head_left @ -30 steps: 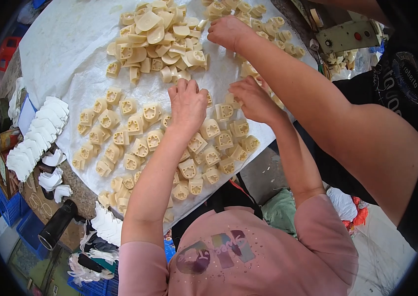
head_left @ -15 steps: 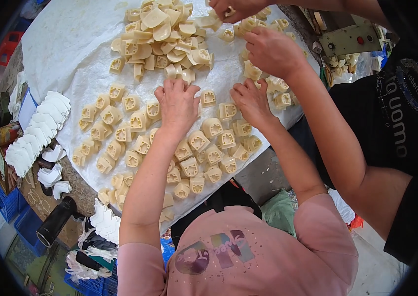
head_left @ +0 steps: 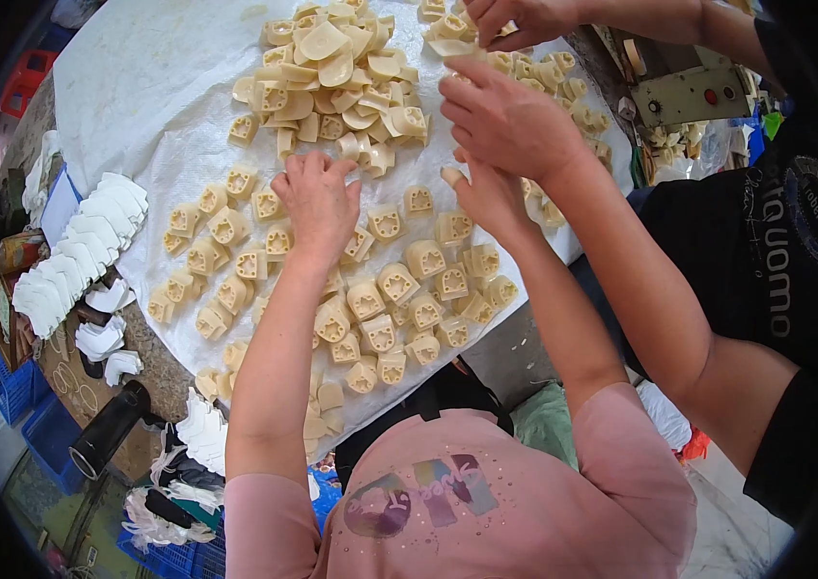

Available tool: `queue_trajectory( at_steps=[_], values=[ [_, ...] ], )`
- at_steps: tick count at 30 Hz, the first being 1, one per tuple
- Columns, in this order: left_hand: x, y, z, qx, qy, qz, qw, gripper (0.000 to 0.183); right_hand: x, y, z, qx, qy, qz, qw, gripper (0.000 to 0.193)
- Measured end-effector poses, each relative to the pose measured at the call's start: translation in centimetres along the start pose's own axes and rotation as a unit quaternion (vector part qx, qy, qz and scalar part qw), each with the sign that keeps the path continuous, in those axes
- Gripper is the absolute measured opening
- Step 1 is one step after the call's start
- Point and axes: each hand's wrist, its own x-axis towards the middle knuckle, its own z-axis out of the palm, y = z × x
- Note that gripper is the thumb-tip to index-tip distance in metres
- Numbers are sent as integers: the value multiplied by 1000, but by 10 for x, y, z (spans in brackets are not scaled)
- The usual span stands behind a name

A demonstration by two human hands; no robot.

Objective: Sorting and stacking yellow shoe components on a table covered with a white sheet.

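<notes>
Toward twelve o'clock on the table (head_left: 138, 87), the left hand (head_left: 317, 203) rests open on cream plastic parts (head_left: 380, 289). The right hand (head_left: 488, 198) is half hidden under a co-worker's hand (head_left: 510, 121), so I cannot tell its grip. Sliding the parts gently would probably keep the rows tidy.

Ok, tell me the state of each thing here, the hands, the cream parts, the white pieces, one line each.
left hand: palm down on the laid-out parts, fingers spread.
right hand: mostly hidden under a co-worker's hand.
laid-out parts: flat, single layer.
heaped parts: loose pile.
white pieces: stacked in a row.
</notes>
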Motion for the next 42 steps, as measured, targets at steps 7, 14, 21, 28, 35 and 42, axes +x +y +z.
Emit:
queue_trajectory(
  at_steps=[7, 14, 21, 28, 35, 42],
  values=[
    [5, 28, 11, 59, -70, -43, 995, 25, 41, -6, 37, -46, 60, 87, 993, 25],
    [3, 24, 16, 30, -40, -53, 997, 27, 19, -5, 18, 10, 80, 77, 994, 25],
    [1, 21, 24, -25, 24, 5, 999, 25, 4, -1, -9, 122, -68, 216, 966, 30],
    [1, 28, 22, -76, 35, 33, 996, 30, 8, 2, 1, 110, -62, 186, 974, 26],
    [-6, 26, 25, -62, 33, 38, 997, 29, 18, 3, -6, -135, -137, 138, 972, 19],
    [-5, 15, 20, -65, 52, 25, 996, 29, 6, -4, -8, 37, -2, 88, 995, 30]
  ],
)
